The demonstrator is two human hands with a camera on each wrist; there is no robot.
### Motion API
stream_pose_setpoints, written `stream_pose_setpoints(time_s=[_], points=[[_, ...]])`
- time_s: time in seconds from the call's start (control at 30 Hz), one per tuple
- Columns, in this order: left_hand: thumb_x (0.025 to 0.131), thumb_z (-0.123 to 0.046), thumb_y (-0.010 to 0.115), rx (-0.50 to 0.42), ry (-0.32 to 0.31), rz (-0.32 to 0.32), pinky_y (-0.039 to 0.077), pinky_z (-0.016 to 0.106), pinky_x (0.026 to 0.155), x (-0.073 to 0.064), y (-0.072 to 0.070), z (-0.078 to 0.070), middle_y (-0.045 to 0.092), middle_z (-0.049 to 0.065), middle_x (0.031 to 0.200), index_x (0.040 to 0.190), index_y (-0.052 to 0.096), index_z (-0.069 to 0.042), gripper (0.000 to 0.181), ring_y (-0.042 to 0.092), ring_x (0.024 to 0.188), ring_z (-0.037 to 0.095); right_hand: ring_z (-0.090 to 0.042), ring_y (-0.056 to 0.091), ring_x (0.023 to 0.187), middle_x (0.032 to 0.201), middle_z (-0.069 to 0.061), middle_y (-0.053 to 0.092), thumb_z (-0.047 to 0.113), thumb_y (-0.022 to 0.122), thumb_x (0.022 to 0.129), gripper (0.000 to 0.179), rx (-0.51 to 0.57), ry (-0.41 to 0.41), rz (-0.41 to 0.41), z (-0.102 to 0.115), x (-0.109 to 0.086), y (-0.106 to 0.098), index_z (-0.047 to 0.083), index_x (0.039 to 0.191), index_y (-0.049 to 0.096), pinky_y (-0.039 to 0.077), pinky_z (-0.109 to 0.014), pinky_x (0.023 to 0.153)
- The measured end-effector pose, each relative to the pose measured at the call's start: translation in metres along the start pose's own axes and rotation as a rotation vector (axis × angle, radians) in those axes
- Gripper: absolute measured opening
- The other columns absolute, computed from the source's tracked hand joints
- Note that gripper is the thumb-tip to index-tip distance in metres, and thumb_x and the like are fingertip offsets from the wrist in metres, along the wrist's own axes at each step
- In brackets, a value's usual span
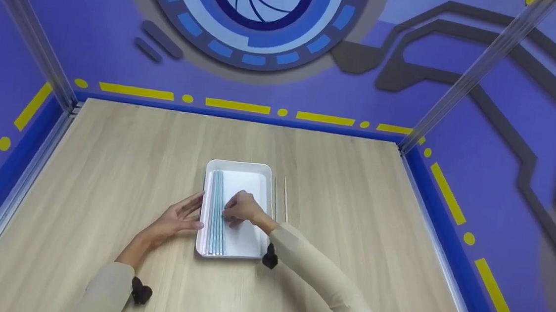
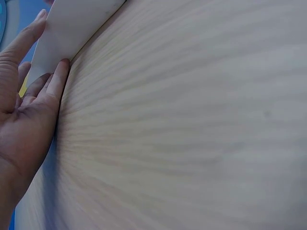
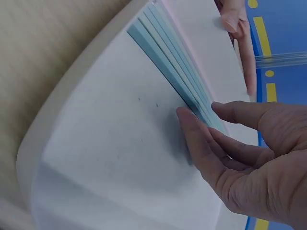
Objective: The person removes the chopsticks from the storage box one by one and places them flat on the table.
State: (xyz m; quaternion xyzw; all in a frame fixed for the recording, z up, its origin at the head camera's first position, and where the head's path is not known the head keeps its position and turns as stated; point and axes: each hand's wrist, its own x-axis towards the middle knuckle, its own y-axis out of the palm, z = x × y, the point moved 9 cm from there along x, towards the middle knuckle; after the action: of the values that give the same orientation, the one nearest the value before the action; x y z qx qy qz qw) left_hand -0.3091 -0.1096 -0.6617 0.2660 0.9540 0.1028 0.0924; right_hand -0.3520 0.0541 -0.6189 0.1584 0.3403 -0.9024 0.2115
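A white rectangular tray (image 1: 243,257) lies on the wooden table. Along its left side several thin light blue sticks (image 1: 219,196) lie lengthwise in a row, with a pale pink stick (image 3: 175,21) beside them. My right hand (image 1: 243,208) is inside the tray, thumb and index finger on either side of the blue sticks, pinching at the row's near edge, as the right wrist view shows. My left hand (image 1: 173,222) rests against the tray's left wall, fingers extended and spread, thumb touching the rim. The left wrist view shows its fingertips at the tray's outer side.
Just right of the tray, a thin brownish stick (image 1: 285,199) and a greenish stick (image 1: 275,195) lie on the wooden table (image 1: 362,222). Blue decorated walls (image 1: 313,89) enclose the table at the back and both sides.
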Motion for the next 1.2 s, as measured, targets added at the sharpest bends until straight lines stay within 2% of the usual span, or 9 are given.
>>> stream_pose_setpoints(time_s=[0.2,0.53,0.77,0.97,1.2], points=[[0.093,0.001,0.069,-0.023,0.012,0.020,0.044,0.026,0.117,0.000,0.002,0.001,0.006,0.020,0.172,0.165,0.011,-0.009,0.093,0.011,0.158,0.040,-0.024,0.077,0.065,0.076,-0.014,0.077,0.003,0.078,0.086,0.007,-0.071,-0.010,-0.093,-0.002,0.008,0.000,-0.002,0.084,0.076,0.065,-0.026,0.057],[0.094,0.000,0.069,-0.030,0.010,0.033,0.043,0.028,0.118,-0.001,0.004,0.001,0.004,0.020,0.172,0.165,0.010,-0.009,0.093,0.010,0.159,0.040,-0.018,0.073,0.060,0.069,-0.004,0.072,0.011,0.081,0.085,0.010,-0.190,0.026,-0.104,-0.009,0.007,-0.001,0.004,0.083,0.074,0.063,-0.025,0.054],[0.092,0.000,0.072,-0.021,-0.006,0.000,0.046,0.025,0.115,0.000,0.001,0.002,0.007,0.020,0.172,0.165,0.012,-0.009,0.094,0.015,0.158,0.040,-0.014,0.068,0.052,0.064,-0.004,0.072,0.012,0.080,0.085,0.010,-0.283,-0.052,-0.139,-0.006,0.004,-0.003,0.003,0.083,0.078,0.050,-0.016,0.041],[0.092,-0.003,0.073,0.000,-0.010,-0.011,0.045,0.023,0.115,0.001,-0.002,0.001,0.008,0.019,0.172,0.165,0.013,-0.010,0.095,0.017,0.157,0.039,-0.011,0.063,0.050,0.064,-0.001,0.068,0.010,0.076,0.087,0.008,-0.235,-0.105,-0.157,-0.008,0.000,-0.008,0.004,0.083,0.076,0.047,-0.015,0.041],[0.092,-0.002,0.073,-0.015,0.002,0.004,0.046,0.024,0.115,-0.001,-0.001,-0.001,0.007,0.021,0.172,0.165,0.012,-0.008,0.095,0.016,0.157,0.041,-0.007,0.061,0.053,0.075,-0.006,0.072,0.010,0.071,0.092,0.009,-0.109,-0.265,-0.215,-0.004,-0.012,-0.021,0.002,0.095,0.071,0.057,-0.019,0.044]])
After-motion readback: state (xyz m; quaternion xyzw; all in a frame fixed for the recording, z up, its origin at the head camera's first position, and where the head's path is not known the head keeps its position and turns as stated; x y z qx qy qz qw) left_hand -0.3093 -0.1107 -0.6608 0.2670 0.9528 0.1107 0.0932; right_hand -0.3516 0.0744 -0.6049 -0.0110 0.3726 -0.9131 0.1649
